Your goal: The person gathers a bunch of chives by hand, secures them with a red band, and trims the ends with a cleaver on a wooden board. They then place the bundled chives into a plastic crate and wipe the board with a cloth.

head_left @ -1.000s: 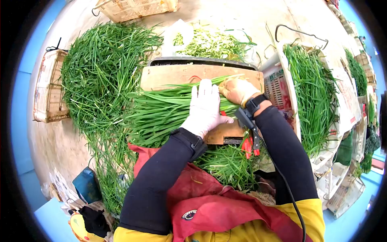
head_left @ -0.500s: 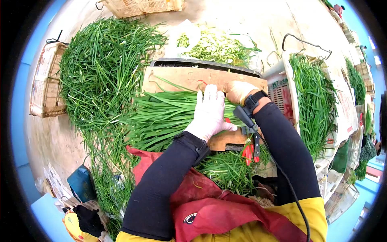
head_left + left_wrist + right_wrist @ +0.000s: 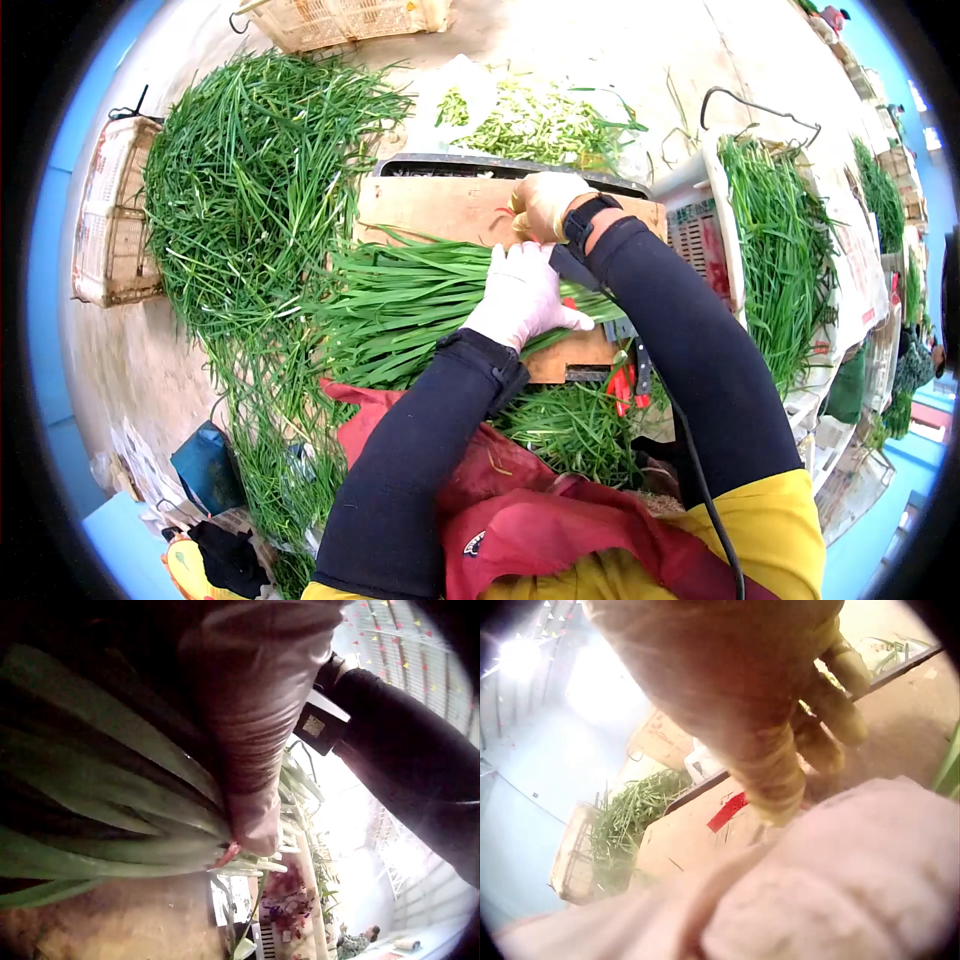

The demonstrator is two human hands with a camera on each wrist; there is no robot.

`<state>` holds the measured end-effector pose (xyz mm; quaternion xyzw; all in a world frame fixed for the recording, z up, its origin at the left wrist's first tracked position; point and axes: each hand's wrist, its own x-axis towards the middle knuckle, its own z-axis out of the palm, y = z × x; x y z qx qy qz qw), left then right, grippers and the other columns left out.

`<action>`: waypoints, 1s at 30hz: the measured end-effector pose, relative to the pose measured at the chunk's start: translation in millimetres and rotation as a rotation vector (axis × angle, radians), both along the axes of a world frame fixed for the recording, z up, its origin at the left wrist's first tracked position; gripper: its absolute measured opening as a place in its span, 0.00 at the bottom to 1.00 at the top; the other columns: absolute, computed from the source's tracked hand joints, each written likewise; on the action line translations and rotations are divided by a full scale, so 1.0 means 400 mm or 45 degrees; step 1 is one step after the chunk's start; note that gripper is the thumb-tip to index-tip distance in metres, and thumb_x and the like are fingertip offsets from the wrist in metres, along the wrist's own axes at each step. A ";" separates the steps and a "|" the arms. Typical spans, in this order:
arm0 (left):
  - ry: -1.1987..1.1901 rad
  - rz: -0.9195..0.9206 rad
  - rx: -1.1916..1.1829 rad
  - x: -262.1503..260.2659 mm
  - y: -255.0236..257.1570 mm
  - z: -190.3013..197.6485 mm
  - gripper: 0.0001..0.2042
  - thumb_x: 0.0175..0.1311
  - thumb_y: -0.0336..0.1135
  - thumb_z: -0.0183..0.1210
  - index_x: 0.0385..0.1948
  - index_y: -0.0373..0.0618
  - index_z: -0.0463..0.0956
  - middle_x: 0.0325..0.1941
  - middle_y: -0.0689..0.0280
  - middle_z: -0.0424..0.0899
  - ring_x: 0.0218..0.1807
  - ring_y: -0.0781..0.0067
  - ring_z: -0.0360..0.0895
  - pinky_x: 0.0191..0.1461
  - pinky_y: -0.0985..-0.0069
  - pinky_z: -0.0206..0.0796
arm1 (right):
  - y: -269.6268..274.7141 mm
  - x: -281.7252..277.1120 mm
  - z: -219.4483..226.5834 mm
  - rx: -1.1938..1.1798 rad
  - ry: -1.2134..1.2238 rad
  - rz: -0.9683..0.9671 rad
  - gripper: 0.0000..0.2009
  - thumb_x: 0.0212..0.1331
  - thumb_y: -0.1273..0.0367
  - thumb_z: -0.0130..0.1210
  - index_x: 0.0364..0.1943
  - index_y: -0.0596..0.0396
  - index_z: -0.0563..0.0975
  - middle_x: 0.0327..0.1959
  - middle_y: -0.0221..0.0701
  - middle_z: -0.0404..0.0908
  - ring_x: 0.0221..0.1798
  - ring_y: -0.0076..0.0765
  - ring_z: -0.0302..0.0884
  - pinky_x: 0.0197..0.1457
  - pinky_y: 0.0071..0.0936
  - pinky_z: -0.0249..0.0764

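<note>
My gloved left hand (image 3: 520, 295) grips a bundle of green garlic chives (image 3: 420, 300) lying across a wooden board (image 3: 430, 205), fingers over the top and thumb on the near side. In the left wrist view a red band (image 3: 227, 855) shows against the stems beside the thumb. My right hand (image 3: 550, 205), in a yellowish glove, is just beyond the left fingertips. Its thumb and finger pinch a red strip (image 3: 726, 814) whose end sticks out over the board. The leaves fan out to the left.
Loose chives (image 3: 270, 190) are heaped left of the board, before a crate (image 3: 118, 215). Pale trimmings (image 3: 540, 120) lie behind it. A crate of chives (image 3: 775, 250) stands at the right. A black handle (image 3: 642, 370) and red strips (image 3: 621, 388) are at the board's near edge.
My right hand has moved left from the stem end to the red strip beyond the left fingertips. The left hand stays on the bundle, its fingers now more bent.
</note>
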<state>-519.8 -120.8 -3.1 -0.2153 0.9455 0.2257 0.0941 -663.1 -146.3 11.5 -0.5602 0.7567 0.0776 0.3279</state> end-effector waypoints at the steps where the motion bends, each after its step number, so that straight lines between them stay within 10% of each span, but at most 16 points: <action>1: -0.025 0.019 0.020 -0.003 -0.001 0.005 0.52 0.25 0.77 0.65 0.52 0.44 0.72 0.52 0.56 0.77 0.58 0.56 0.72 0.64 0.58 0.58 | 0.003 -0.008 -0.006 0.038 0.001 0.015 0.11 0.51 0.63 0.63 0.37 0.52 0.83 0.35 0.40 0.84 0.39 0.45 0.83 0.43 0.37 0.77; 15: 0.030 0.052 0.020 0.007 0.014 0.021 0.51 0.24 0.74 0.68 0.50 0.40 0.71 0.50 0.53 0.76 0.58 0.54 0.72 0.65 0.58 0.57 | 0.068 -0.026 -0.050 -0.063 -0.246 -0.142 0.13 0.53 0.63 0.60 0.43 0.49 0.82 0.36 0.36 0.85 0.38 0.39 0.82 0.42 0.33 0.76; 21: 0.034 -0.012 0.013 0.005 0.016 0.032 0.55 0.28 0.72 0.68 0.56 0.34 0.67 0.53 0.53 0.77 0.58 0.55 0.73 0.64 0.62 0.58 | 0.121 -0.100 -0.080 -0.190 -0.837 -0.635 0.08 0.56 0.68 0.57 0.38 0.50 0.83 0.30 0.33 0.85 0.33 0.30 0.81 0.39 0.29 0.75; 30: 0.088 -0.077 -0.042 0.001 0.048 0.056 0.46 0.31 0.64 0.72 0.52 0.38 0.70 0.45 0.55 0.81 0.51 0.57 0.78 0.58 0.63 0.65 | 0.255 -0.113 -0.061 -0.793 -0.175 -0.620 0.10 0.51 0.64 0.58 0.32 0.54 0.83 0.32 0.48 0.81 0.38 0.53 0.81 0.44 0.39 0.76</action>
